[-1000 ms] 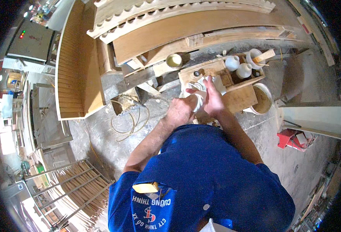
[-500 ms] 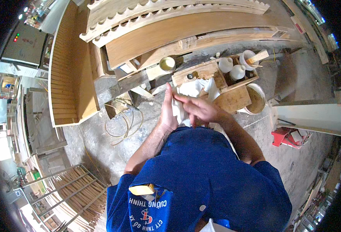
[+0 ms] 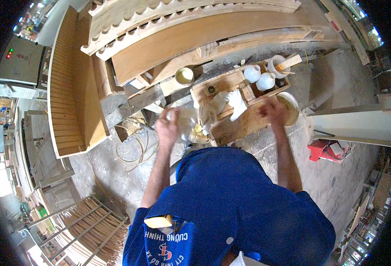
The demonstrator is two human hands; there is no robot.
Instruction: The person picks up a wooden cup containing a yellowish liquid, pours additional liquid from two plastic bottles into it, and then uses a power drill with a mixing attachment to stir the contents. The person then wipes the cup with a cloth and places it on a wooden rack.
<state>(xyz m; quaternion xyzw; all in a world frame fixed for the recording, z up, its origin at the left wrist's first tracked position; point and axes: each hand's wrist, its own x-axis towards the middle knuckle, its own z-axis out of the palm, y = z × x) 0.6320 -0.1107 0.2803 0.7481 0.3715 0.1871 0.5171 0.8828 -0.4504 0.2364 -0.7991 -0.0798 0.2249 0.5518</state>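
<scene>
a pale, blurred container is held in the left hand, with the fingers closed around it, at about 9 o'clock from the wooden tray. what kind of container it is cannot be told, because it is smeared by motion. the right hand is laid on the wooden board, at 3 o'clock from the rags, close to the round bowl. whether something is gripped under this hand cannot be told; the fingers are curled downward and the palm is hidden.

a crumpled cloth and a white rag are seen between the two hands, hanging over the tray edge. at 12 o'clock from the right hand, two white bottles are standing in the tray, beside a white pot with a wooden stick. a small yellow cup is placed at 12 o'clock from the left hand.

as a judgement only: the container should be kept upright and low over the board, so that nothing is spilled on the floor. the board should be pressed firmly by the right hand, so that it is not shifted. the cloth is better kept near, within easy reach of both hands.
</scene>
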